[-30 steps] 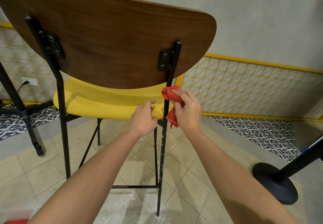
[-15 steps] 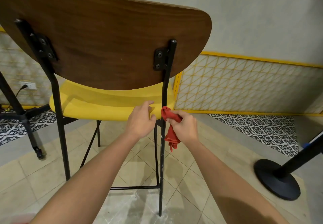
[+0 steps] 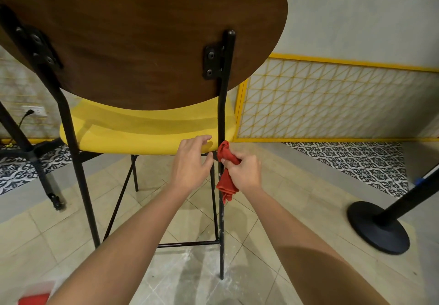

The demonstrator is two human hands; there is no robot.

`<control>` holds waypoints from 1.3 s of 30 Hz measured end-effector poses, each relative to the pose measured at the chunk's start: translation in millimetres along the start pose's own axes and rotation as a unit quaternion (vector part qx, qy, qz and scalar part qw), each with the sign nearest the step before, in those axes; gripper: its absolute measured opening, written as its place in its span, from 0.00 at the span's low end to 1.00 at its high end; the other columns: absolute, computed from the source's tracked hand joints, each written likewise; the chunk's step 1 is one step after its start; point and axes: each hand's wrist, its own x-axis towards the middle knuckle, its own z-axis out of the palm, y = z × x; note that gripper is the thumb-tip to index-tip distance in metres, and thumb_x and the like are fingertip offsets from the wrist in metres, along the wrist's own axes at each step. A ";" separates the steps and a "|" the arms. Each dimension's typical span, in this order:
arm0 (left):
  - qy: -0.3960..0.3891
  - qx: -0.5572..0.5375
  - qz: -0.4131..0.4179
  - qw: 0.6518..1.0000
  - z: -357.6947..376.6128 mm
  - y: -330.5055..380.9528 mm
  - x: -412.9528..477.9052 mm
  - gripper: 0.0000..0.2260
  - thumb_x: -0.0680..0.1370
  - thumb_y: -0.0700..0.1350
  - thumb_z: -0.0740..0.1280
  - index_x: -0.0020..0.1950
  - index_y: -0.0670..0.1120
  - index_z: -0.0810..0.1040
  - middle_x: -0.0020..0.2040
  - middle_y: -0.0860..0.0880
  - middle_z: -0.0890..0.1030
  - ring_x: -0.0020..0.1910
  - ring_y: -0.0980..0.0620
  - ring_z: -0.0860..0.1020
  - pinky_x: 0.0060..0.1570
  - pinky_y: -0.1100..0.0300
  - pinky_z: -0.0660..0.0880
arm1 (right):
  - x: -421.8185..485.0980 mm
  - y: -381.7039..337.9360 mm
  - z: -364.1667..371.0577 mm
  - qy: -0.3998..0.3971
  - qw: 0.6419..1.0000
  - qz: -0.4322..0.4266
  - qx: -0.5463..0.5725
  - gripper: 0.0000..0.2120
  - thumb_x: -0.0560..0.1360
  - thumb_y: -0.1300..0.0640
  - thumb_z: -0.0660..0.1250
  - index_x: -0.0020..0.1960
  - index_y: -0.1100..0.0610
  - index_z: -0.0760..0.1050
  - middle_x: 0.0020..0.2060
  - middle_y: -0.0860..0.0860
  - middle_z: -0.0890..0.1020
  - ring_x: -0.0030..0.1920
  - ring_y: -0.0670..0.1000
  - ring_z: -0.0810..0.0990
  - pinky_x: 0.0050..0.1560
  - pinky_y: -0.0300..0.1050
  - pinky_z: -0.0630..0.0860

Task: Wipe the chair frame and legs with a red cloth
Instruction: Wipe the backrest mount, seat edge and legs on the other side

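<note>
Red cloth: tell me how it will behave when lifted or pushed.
The crumpled red cloth looks floppy: its loose end droops below the right hand. It is probably light, since one hand pinches it easily. It likely bunches when pushed against the black metal chair leg.

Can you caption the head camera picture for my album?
Right hand holds a red cloth against the chair's black leg; left hand touches the yellow seat.
</note>
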 end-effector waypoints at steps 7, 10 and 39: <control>0.015 -0.010 -0.005 1.000 -1.3 -2.2 -0.4 0.14 0.77 0.44 0.65 0.63 0.49 0.74 0.53 0.51 0.79 0.56 0.53 0.71 0.48 0.64 0.65 | 3.9 0.3 -10.7 0.031 0.998 0.027 0.045 0.11 0.74 0.56 0.69 0.56 0.53 0.81 0.38 0.45 0.80 0.42 0.49 0.78 0.43 0.41 0.72; 0.015 -0.018 -0.006 1.000 2.4 -4.4 -3.5 0.13 0.76 0.43 0.65 0.61 0.49 0.75 0.51 0.51 0.80 0.54 0.52 0.72 0.47 0.63 0.66 | 3.6 -4.5 -3.3 0.007 0.999 0.011 0.049 0.11 0.73 0.55 0.70 0.55 0.52 0.81 0.42 0.46 0.83 0.44 0.49 0.80 0.48 0.45 0.77; -0.066 -0.038 -0.077 0.994 39.3 -31.0 -27.8 0.15 0.76 0.46 0.65 0.63 0.49 0.73 0.51 0.51 0.78 0.56 0.50 0.73 0.52 0.56 0.71 | -12.6 36.9 25.7 0.025 0.994 0.096 0.042 0.05 0.69 0.56 0.74 0.45 0.53 0.81 0.39 0.48 0.83 0.42 0.51 0.81 0.49 0.49 0.78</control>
